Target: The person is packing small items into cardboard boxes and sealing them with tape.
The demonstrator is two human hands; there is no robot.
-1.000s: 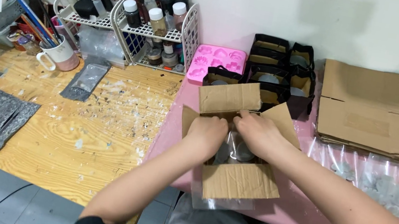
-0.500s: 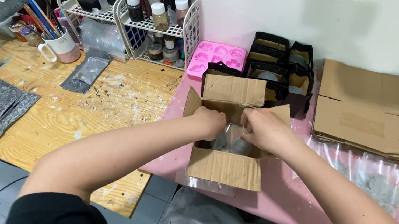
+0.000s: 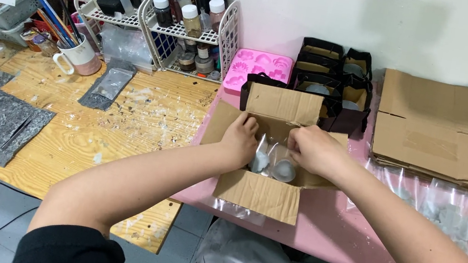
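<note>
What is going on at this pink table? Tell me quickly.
A person has both hands inside a small open brown cardboard box on the pink table. The left hand and right hand are pressed on a clear plastic bag of pale round pieces lying in the box, whose flaps stand open. A stack of flattened cardboard lies to the right, and a pink silicone mould sits behind.
</note>
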